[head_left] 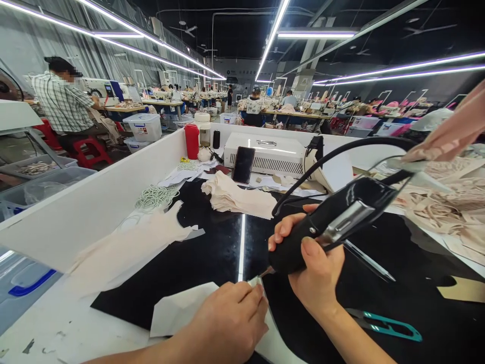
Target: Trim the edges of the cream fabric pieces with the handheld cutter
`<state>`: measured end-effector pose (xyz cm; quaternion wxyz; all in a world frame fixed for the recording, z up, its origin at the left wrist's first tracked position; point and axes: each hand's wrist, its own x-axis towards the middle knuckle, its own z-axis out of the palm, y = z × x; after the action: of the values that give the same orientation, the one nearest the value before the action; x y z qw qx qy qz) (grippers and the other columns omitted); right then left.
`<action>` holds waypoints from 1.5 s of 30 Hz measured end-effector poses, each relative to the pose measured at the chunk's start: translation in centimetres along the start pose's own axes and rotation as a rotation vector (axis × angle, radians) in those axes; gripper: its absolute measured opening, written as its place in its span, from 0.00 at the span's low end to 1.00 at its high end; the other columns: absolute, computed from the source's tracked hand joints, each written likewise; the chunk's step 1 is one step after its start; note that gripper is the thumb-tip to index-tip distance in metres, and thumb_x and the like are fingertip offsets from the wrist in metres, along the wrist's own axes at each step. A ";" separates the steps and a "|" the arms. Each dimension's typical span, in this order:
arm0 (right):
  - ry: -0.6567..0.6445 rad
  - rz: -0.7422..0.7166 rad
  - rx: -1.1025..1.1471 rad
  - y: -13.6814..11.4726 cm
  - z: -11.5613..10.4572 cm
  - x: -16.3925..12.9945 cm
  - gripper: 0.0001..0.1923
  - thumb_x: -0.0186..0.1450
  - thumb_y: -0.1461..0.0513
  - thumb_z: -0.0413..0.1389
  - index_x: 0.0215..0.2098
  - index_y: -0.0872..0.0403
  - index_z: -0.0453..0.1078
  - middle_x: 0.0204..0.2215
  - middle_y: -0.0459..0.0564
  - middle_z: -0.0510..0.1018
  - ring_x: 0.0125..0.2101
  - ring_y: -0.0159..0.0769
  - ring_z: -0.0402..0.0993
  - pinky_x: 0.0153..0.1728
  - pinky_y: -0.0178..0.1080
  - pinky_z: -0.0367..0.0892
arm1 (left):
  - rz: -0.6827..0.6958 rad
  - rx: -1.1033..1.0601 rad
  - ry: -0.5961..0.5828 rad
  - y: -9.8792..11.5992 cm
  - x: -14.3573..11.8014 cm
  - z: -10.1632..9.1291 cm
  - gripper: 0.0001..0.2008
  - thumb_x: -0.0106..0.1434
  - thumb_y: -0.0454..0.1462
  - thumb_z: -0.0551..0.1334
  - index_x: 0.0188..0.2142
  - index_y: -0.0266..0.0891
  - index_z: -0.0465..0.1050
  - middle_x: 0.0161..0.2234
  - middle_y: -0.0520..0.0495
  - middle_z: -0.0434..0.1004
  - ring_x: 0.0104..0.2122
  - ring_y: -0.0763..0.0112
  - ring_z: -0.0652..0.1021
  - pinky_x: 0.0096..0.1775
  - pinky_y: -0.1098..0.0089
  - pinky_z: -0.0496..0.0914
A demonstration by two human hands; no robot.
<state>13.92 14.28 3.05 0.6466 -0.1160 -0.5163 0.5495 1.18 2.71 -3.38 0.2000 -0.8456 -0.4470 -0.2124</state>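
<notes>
- Far left, a clear lidded bin (144,125) sits on the floor; I can't make out its contents.
- My left hand (227,323) pins a white fabric piece (178,312) to the near counter (212,253), fingers curled flat.
- My right hand (310,263) wraps tight round a black corded cutting tool (333,220), tip down at the fabric's edge.
- The tip is mostly hidden.

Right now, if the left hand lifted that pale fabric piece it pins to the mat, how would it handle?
The pale fabric piece looks thin and lies flat, so it would probably droop and weigh little. On the glossy black mat it may slide easily; the left hand pins it while the right hand grips the black tool.
</notes>
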 end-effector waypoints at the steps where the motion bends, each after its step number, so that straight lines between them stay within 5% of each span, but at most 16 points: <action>1: -0.002 0.004 -0.006 0.0 0.0 0.0 0.19 0.65 0.55 0.69 0.51 0.46 0.70 0.30 0.42 0.78 0.27 0.33 0.75 0.25 0.36 0.76 | -0.001 0.000 -0.005 0.0 0.0 0.0 0.13 0.78 0.39 0.60 0.51 0.29 0.77 0.47 0.43 0.84 0.39 0.67 0.79 0.35 0.67 0.72; 45: -0.017 0.020 -0.062 -0.1 1.0 -0.6 0.19 0.67 0.53 0.67 0.50 0.46 0.67 0.30 0.41 0.75 0.25 0.34 0.74 0.23 0.38 0.75 | -0.021 0.034 -0.055 0.2 -0.2 0.4 0.13 0.78 0.41 0.61 0.51 0.32 0.75 0.48 0.43 0.82 0.39 0.68 0.78 0.35 0.67 0.71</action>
<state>13.24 13.33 3.24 0.6328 -0.1363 -0.5375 0.5405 1.35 2.68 -3.87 0.2001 -0.8429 -0.4646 -0.1835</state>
